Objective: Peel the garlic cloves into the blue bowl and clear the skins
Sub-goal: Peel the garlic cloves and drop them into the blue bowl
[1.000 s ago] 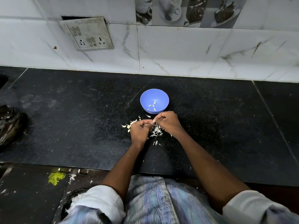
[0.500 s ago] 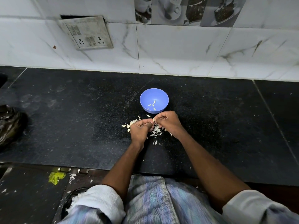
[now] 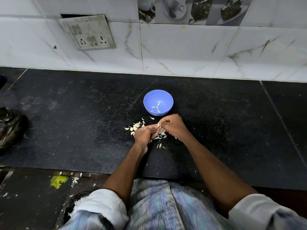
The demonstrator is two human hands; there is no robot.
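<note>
Two hands: the left hand [image 3: 144,134] and right hand [image 3: 172,125] meet over the middle of the black surface [image 3: 83,130], just in front of the blue bowl [image 3: 158,102].
Left hand: fingers curled inward as if holding the clove; what they hold is hidden.
Right hand: fingertips pinch a small pale garlic clove [image 3: 158,125] or its skin; which one is too small to tell.
Bowl: a few pale pieces [image 3: 157,107] lie inside, so the peeling looks early.
Skins: a scatter of skins [image 3: 137,126] lies left of and under the hands, with more near the front edge of the surface.
Step in hand: probably stripping skin from one clove.
Risk: the clove is small and likely slippery; a hard pinch could shoot it across the surface or off the front edge.
Risk: light skins may drift into the bowl, since it stands so near the pile.
Risk: unpeeled cloves may get lost among the skins when clearing.
</note>
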